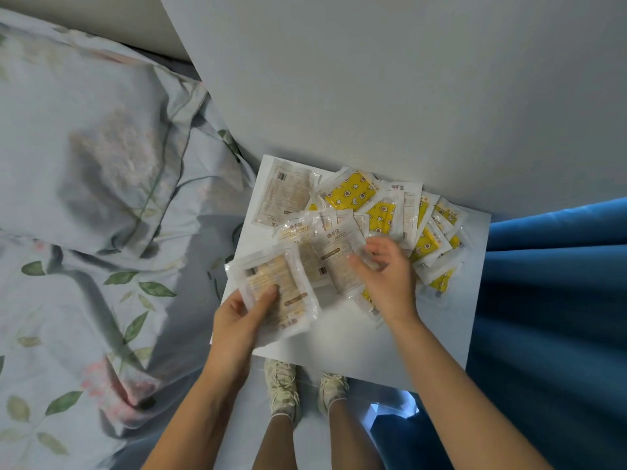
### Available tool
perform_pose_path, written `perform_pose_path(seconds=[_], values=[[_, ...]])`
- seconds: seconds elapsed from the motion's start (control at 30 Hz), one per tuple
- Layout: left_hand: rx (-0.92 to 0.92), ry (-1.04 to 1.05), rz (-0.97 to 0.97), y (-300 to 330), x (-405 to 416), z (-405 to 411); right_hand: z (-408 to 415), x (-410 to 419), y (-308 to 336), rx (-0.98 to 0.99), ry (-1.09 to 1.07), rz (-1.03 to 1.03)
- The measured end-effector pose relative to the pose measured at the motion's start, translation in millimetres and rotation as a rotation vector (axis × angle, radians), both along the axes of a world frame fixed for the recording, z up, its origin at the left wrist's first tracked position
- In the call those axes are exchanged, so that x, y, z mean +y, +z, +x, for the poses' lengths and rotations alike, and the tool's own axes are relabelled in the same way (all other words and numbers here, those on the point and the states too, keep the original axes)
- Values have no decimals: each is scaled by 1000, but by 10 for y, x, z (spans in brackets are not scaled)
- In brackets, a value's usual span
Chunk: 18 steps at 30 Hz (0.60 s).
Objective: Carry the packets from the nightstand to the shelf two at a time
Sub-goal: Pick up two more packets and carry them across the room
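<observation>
A person's left hand (237, 317) grips one beige packet (274, 293) while the right hand (386, 276) pinches another packet (339, 262) over the nightstand (339, 351).

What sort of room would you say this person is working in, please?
Most likely a bedroom: a bed with floral bedding and a pillow lies beside a small white nightstand strewn with packets, and a blue curtain hangs on the other side.
</observation>
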<state>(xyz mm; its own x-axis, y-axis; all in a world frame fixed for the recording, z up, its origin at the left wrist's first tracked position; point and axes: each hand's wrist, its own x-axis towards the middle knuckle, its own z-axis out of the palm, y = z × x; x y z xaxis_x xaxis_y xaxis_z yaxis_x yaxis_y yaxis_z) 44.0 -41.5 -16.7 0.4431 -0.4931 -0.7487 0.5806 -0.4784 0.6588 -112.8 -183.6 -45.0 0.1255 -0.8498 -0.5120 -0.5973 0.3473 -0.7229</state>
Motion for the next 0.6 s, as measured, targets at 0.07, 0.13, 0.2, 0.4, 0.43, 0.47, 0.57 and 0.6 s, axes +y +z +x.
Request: perform_pose_path(seconds=[0.07,0.13,0.2,0.4,0.43,0.47,0.57,0.6], values=[[-12,22,11,0,34,87,59,-67,-219,229,133,-92],[-26,15,22,5,70,154,123,-68,-337,408,266,-151],[-36,-4,23,13,107,217,167,-54,-343,468,269,-141],[-36,73,14,38,199,371,93,32,-249,298,50,-221],[-31,87,10,41,211,388,80,38,-211,251,-7,-234],[-28,99,4,42,223,402,86,45,-154,221,-61,-254],[-26,129,-6,36,250,423,213,60,-45,52,-172,-175],[-25,139,-8,28,259,428,308,83,-43,-31,-152,-82]])
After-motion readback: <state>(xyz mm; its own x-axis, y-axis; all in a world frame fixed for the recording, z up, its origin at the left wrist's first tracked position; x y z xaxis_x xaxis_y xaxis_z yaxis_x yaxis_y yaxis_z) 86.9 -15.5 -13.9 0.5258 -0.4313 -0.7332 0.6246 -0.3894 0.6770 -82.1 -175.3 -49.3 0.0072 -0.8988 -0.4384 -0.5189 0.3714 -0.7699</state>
